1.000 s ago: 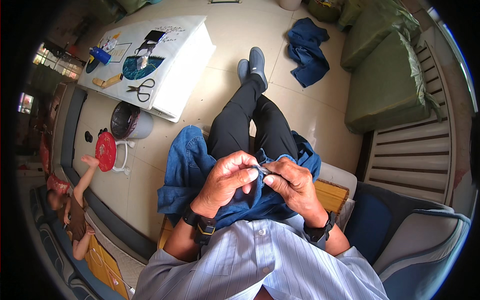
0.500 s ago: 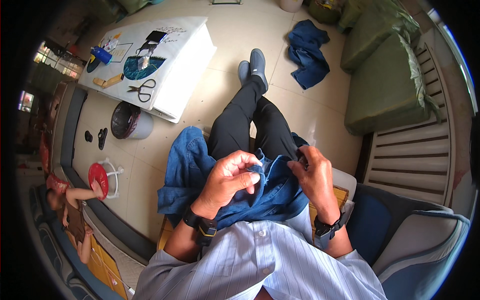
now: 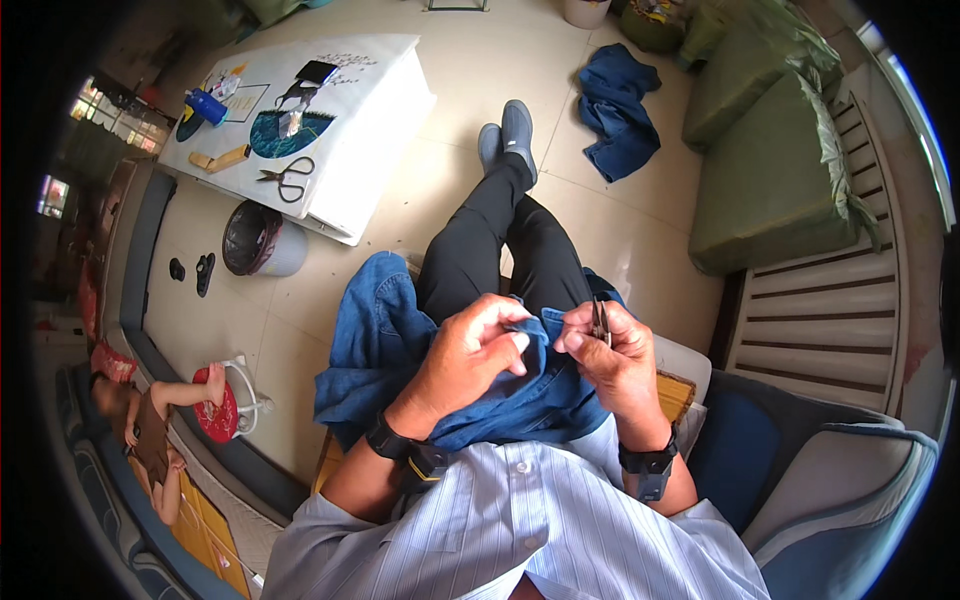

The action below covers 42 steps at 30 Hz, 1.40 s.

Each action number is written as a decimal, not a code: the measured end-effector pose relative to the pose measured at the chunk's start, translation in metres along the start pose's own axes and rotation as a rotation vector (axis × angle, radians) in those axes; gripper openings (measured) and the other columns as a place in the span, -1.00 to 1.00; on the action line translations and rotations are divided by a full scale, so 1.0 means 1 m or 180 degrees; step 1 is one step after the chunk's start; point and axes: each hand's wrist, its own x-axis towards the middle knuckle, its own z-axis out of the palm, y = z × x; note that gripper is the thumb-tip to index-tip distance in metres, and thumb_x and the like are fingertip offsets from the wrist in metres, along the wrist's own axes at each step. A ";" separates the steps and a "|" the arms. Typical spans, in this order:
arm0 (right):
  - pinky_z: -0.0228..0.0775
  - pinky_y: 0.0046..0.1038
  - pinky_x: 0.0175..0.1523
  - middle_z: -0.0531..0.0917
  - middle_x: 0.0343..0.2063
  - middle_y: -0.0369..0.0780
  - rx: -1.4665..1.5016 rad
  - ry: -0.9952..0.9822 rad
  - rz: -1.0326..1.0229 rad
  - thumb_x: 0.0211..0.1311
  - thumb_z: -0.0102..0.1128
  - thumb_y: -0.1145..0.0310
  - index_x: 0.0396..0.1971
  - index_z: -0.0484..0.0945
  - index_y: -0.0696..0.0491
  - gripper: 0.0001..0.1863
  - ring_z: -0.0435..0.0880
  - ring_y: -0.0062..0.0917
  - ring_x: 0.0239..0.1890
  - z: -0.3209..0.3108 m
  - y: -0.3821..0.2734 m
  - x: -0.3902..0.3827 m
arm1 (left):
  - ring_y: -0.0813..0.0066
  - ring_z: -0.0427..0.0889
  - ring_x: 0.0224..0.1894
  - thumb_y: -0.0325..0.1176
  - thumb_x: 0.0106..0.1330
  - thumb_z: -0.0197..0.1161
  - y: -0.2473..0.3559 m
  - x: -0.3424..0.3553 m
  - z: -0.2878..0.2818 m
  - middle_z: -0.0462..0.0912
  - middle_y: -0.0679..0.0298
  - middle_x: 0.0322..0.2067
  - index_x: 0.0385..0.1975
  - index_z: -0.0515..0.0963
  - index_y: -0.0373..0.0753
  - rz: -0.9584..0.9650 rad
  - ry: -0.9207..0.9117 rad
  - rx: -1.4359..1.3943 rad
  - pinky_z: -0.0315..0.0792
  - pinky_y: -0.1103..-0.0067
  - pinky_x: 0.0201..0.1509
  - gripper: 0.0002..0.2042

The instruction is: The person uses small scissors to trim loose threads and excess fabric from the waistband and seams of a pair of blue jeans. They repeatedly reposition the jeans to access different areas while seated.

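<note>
A blue denim garment lies across my lap and spreads out to the left. My left hand is closed, with a folded edge of the denim pinched between thumb and fingers. Close beside it, my right hand grips small dark thread snips, their pointed blades sticking up away from me. The thumb and forefinger of that hand also touch a denim edge just right of the left hand's fold. Whether the snips' blades are apart is hard to make out.
On the white table at far left lie black-handled scissors and a blue bottle. Below stand a bin and a red stool. Another person reclines at left. More denim lies on the floor, near green-wrapped bundles.
My right hand has turned and moved slightly left, closer to my left hand, and the snips now show upright in it. At left, the other person's foot has shifted over the stool.
</note>
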 end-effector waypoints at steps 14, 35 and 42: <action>0.17 -0.69 -0.47 0.58 -0.44 -0.40 -0.0661 0.0287 -0.0244 0.22 0.36 0.66 -0.12 0.67 0.16 -0.77 0.35 -0.84 -0.57 -0.001 -0.005 -0.005 | 0.54 0.70 -0.03 -0.49 0.43 0.39 0.010 0.013 0.006 0.65 0.19 -0.02 0.05 0.59 -0.38 0.0271 0.0283 0.0490 0.61 0.57 0.02 -0.74; 0.23 -0.65 -0.45 0.66 -0.44 -0.34 -0.0878 0.1154 0.0415 0.29 0.33 0.52 -0.18 0.65 0.15 -0.87 0.42 -0.79 -0.53 -0.069 -0.017 -0.052 | -0.01 0.64 0.12 -0.19 0.21 0.53 -0.015 -0.014 -0.005 0.69 -0.03 0.04 0.10 0.58 -0.40 0.0293 -0.0039 0.3058 0.47 0.26 0.27 -0.46; 0.38 -0.57 -0.22 0.63 -0.37 -0.39 -0.2297 -0.0183 0.0499 0.25 0.42 0.53 -0.22 0.67 0.18 -0.86 0.53 -0.72 -0.34 -0.032 -0.004 0.008 | 0.06 0.69 0.10 -0.33 0.19 0.55 -0.017 -0.023 -0.002 0.68 -0.03 0.05 0.14 0.58 -0.39 0.0505 0.0184 0.2697 0.53 0.35 0.22 -0.47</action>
